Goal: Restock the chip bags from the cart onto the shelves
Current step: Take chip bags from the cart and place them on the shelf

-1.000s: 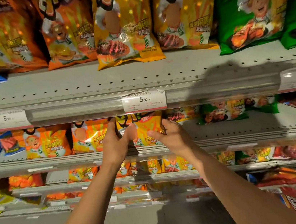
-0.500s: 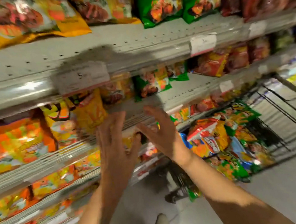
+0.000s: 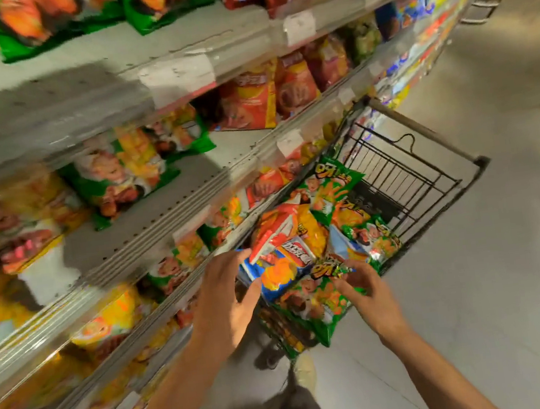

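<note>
You stand in a shop aisle with a pale grey floor point(image 3: 477, 280), long metal shelves point(image 3: 164, 197) running along your left and a black wire cart point(image 3: 404, 169) drawn up just beside them. The shelves carry rows of chip bags in green, orange and red, with bare stretches of shelf board in the middle tier. More chip bags point(image 3: 317, 232) lie heaped in the near end of the cart.

You seem to be at the picking step: fetching the next bag. Your left hand point(image 3: 221, 301) reaches in with fingers spread and loose, touching or nearly touching the blue bag point(image 3: 281, 271); it grips nothing. Your right hand point(image 3: 364, 289) has its fingers curled at the top edge of a green bag point(image 3: 312, 305), apparently pinching it, though blur leaves that unsure.

Next, you would need to secure that green bag, lift it free of the heap, and carry it to the green row on the shelf.
</note>
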A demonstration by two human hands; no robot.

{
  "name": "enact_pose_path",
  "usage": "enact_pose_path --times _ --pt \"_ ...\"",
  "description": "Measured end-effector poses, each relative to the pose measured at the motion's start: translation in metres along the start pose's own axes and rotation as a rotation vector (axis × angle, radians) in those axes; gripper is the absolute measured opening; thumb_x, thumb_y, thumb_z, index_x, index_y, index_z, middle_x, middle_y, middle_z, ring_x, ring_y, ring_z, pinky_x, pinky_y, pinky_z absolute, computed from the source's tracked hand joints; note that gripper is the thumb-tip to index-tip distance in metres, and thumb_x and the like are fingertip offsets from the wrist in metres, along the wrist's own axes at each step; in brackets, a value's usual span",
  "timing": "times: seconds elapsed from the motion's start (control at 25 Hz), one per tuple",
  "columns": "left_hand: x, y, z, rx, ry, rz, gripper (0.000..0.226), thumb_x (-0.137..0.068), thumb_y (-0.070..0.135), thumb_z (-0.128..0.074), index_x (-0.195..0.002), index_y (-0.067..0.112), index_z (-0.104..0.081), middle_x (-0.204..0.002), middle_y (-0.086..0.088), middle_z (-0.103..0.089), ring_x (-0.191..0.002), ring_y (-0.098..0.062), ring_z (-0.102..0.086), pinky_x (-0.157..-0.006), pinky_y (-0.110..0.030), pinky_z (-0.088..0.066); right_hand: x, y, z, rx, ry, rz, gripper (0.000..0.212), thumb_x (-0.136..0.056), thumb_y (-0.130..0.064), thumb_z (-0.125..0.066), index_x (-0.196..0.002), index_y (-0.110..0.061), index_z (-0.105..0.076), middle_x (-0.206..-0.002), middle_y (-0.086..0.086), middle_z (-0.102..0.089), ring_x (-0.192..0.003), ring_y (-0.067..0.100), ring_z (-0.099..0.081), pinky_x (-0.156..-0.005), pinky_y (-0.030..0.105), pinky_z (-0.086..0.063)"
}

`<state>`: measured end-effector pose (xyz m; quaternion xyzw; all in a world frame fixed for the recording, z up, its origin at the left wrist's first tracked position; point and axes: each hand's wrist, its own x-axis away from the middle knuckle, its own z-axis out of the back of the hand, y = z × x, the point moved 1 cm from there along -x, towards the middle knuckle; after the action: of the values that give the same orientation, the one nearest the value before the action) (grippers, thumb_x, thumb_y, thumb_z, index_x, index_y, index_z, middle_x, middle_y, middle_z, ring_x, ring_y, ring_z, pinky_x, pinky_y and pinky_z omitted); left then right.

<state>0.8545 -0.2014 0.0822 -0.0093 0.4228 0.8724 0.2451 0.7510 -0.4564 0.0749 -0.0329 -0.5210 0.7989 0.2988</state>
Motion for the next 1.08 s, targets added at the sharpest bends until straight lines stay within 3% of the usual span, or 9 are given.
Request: enact_pose_path --times 0.08,0.2,0.36,0.44,0.56,0.72,0.88,0.96,1.08 --pt "-0.027 -0.01 -0.029 0.017 -0.048 0.113 0.043 -0.094 0.028 -0.069 -0.134 0.017 -0.058 -0.13 -0.002 -0.054 -0.122 -0.019 -0.05 -0.102 -0.033 -0.041 -0.034 0.021 0.015 -0.035 0.008 -0.065 0.046 -0.09 -0.029 -0.073 -0.131 -0.023 -0.056 -0.109 0.001 -0.068 -0.102 0.018 -0.065 -0.072 0.015 -0.048" --pt "-0.081 -0.025 -0.078 0.038 -0.1 0.386 0.042 -0.096 0.034 -0.064 -0.134 0.017 -0.059 -0.131 -0.004 -0.056 -0.122 -0.021 -0.052 -0.104 -0.038 -0.042 -0.111 0.047 0.036 -0.088 -0.019 -0.13 0.041 -0.09 -0.024 -0.073 -0.127 -0.025 -0.056 -0.106 0.004 -0.068 -0.097 0.024 -0.065 -0.074 0.027 -0.049" --pt "-0.156 -0.035 -0.125 0.061 0.043 0.649 0.034 -0.104 0.02 -0.049 -0.122 -0.003 -0.065 -0.119 -0.024 -0.067 -0.105 -0.034 -0.066 -0.084 -0.037 -0.052 -0.227 0.062 0.056 -0.085 -0.068 -0.218 0.048 -0.09 -0.027 -0.072 -0.132 -0.018 -0.049 -0.099 -0.002 -0.068 -0.087 0.021 -0.065 -0.069 0.029 -0.048" --pt "-0.184 -0.051 -0.14 0.117 0.034 0.795 0.044 -0.106 0.027 -0.042 -0.128 -0.006 -0.062 -0.114 -0.024 -0.066 -0.106 -0.041 -0.066 -0.086 -0.045 -0.056 -0.281 0.065 0.057 -0.06 -0.123 -0.26 0.061 -0.089 -0.037 -0.072 -0.14 -0.02 -0.042 -0.108 -0.001 -0.067 -0.088 0.017 -0.066 -0.071 0.028 -0.047" --pt "-0.198 -0.074 -0.162 0.264 -0.167 1.114 0.045 -0.107 0.032 -0.044 -0.133 -0.002 -0.058 -0.113 -0.023 -0.064 -0.092 -0.027 -0.059 -0.081 -0.039 -0.05 -0.344 0.062 0.043 -0.169 -0.139 -0.387 0.082 -0.086 -0.043 -0.075 -0.152 -0.02 -0.031 -0.127 0.003 -0.061 -0.096 0.017 -0.064 -0.086 0.038 -0.052" --pt "-0.197 -0.086 -0.183 0.355 -0.322 1.121 0.047 -0.091 0.024 -0.074 -0.134 0.01 -0.061 -0.115 -0.011 -0.073 -0.095 -0.021 -0.07 -0.083 -0.034 -0.058 -0.388 0.058 0.018 -0.396 -0.12 -0.523 0.087 -0.08 -0.041 -0.082 -0.148 -0.021 -0.032 -0.14 0.004 -0.055 -0.121 0.026 -0.059 -0.106 0.05 -0.048" --pt "-0.197 -0.079 -0.195 0.312 -0.461 1.128 0.067 -0.075 0.036 -0.088 -0.134 0.024 -0.059 -0.102 0.004 -0.075 -0.081 -0.011 -0.072 -0.063 -0.029 -0.061 -0.395 0.061 0.011 -0.587 -0.036 -0.539 0.057 -0.082 -0.018 -0.082 -0.129 -0.016 -0.05 -0.125 0.013 -0.068 -0.104 0.03 -0.07 -0.077 0.044 -0.061" --pt "-0.2 -0.067 -0.204 0.29 -0.454 1.116 0.079 -0.07 0.04 -0.09 -0.139 0.026 -0.053 -0.113 0.005 -0.072 -0.097 -0.009 -0.071 -0.078 -0.032 -0.062 -0.394 0.066 0.022 -0.676 -0.009 -0.516 0.051 -0.082 -0.011 -0.081 -0.125 -0.015 -0.055 -0.118 0.012 -0.072 -0.1 0.03 -0.073 -0.076 0.044 -0.062" --pt "-0.195 -0.049 -0.221 0.188 -0.425 1.025 0.107 -0.067 0.053 -0.088 -0.154 0.024 -0.034 -0.148 -0.003 -0.048 -0.138 -0.026 -0.045 -0.113 -0.048 -0.041 -0.382 0.072 0.054 -0.644 0.087 -0.42 0.056 -0.081 -0.011 -0.081 -0.131 -0.016 -0.055 -0.118 0.008 -0.073 -0.101 0.027 -0.073 -0.087 0.052 -0.059"
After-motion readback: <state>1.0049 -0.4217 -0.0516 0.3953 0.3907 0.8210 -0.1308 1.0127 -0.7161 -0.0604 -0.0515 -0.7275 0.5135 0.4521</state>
